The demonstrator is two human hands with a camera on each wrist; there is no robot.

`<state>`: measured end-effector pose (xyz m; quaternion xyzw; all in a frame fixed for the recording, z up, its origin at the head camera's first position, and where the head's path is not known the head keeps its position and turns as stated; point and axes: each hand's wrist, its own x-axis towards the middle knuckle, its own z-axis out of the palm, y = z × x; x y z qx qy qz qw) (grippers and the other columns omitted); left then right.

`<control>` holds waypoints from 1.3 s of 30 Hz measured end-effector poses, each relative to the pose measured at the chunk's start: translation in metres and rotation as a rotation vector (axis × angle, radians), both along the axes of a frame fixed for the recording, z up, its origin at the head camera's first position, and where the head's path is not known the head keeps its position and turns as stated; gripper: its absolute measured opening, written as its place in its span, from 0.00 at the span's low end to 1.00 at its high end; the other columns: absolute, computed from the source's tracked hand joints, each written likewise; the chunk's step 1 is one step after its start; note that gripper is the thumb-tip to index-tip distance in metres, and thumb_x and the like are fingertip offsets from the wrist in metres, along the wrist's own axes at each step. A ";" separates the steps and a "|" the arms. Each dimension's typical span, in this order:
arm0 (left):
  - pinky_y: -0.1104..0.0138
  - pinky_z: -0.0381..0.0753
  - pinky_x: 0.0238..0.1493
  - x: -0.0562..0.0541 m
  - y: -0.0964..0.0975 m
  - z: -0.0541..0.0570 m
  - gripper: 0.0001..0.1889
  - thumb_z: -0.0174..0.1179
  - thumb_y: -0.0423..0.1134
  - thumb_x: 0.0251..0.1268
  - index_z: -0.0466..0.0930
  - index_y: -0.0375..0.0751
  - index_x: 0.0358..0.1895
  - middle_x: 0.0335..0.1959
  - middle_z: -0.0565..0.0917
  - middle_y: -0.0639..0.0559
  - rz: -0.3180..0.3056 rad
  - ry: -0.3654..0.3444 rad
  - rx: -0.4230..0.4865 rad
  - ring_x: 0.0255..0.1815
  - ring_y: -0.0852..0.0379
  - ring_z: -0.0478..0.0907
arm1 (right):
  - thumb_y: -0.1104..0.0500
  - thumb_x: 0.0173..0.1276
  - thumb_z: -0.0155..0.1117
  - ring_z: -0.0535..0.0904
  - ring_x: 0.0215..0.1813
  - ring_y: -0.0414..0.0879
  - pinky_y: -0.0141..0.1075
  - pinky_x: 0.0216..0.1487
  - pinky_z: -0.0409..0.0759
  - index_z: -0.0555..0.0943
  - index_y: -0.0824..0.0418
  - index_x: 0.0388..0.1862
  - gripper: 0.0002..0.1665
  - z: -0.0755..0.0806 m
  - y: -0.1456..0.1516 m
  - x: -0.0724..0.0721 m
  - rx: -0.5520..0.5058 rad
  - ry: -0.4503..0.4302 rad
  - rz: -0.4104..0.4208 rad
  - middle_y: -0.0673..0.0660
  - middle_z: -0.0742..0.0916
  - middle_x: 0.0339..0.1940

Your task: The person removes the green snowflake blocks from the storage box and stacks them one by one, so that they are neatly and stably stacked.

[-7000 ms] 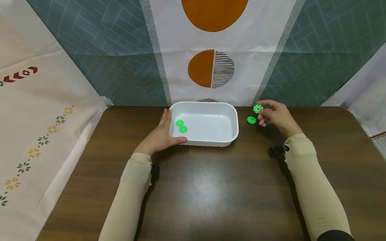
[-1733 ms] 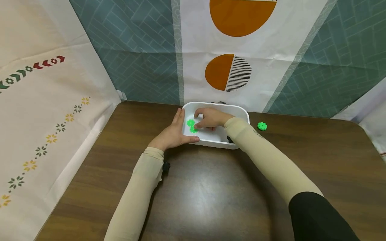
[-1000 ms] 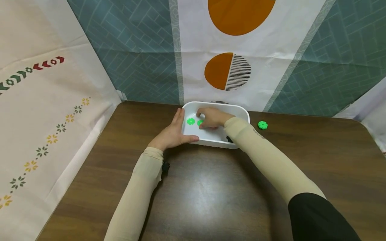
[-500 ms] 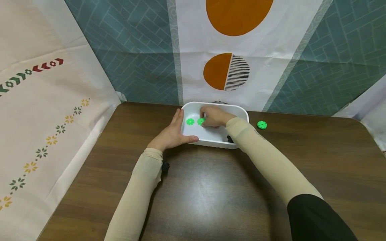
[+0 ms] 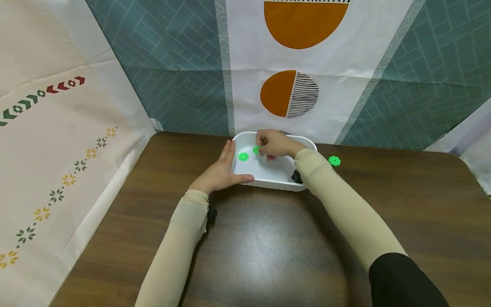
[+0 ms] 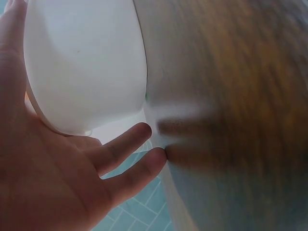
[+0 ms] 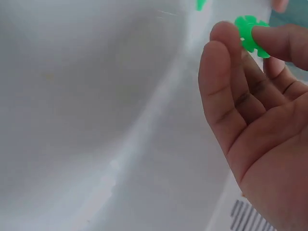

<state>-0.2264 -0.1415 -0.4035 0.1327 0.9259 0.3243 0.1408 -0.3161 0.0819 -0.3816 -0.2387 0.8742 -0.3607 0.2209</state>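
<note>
A white plastic basin [image 5: 281, 184] stands at the back of the table. My right hand [image 5: 277, 143] is over it, pinching a green notched disc [image 5: 255, 149] between thumb and fingers; the right wrist view shows this disc [image 7: 246, 32] at the fingertips, clear of the basin floor. Another green notched disc [image 5: 243, 157] lies flat inside, toward the left end. Around the basin's front left corner, my left hand [image 5: 218, 172] rests with straight fingers along the left side and its thumb on the front rim. In the left wrist view, two fingertips [image 6: 156, 156] reach down beside the basin.
On the brown table [image 5: 253, 243], right of the basin, lies a thick-edged green disc piece [image 5: 334, 161], perhaps stacked. A patterned cloth [image 5: 184, 85] hangs directly behind the table's back edge. A white cloth [image 5: 76, 140] borders the left side.
My right hand came from the table's right side into the basin, slid one disc away from the other, and now holds it raised toward the back rim. My left hand keeps its place.
</note>
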 end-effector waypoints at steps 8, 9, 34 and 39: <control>0.51 0.66 0.69 0.001 0.001 0.001 0.69 0.70 0.68 0.54 0.25 0.47 0.82 0.83 0.29 0.49 0.006 -0.002 0.005 0.75 0.38 0.59 | 0.65 0.71 0.56 0.73 0.20 0.50 0.40 0.26 0.78 0.77 0.61 0.47 0.07 0.029 0.020 0.007 -0.179 -0.018 -0.072 0.71 0.81 0.32; 0.51 0.66 0.69 0.001 0.001 0.001 0.69 0.70 0.68 0.54 0.25 0.47 0.82 0.83 0.29 0.48 0.008 -0.001 0.006 0.75 0.38 0.59 | 0.65 0.71 0.56 0.71 0.19 0.49 0.39 0.25 0.75 0.78 0.61 0.47 0.08 0.031 0.023 0.008 -0.196 -0.015 -0.083 0.70 0.80 0.31; 0.50 0.63 0.70 0.001 0.004 -0.002 0.68 0.70 0.67 0.54 0.26 0.46 0.82 0.83 0.31 0.47 0.005 0.011 -0.019 0.77 0.39 0.56 | 0.63 0.79 0.52 0.69 0.19 0.49 0.37 0.20 0.72 0.74 0.63 0.55 0.11 0.046 0.109 0.060 -0.523 -0.023 -0.246 0.62 0.76 0.23; 0.50 0.65 0.70 0.001 0.003 0.000 0.69 0.69 0.68 0.54 0.25 0.47 0.82 0.83 0.30 0.47 0.006 0.011 -0.017 0.76 0.38 0.58 | 0.63 0.80 0.53 0.68 0.18 0.50 0.36 0.19 0.71 0.74 0.65 0.58 0.12 0.038 0.131 0.067 -0.550 0.005 -0.288 0.59 0.76 0.22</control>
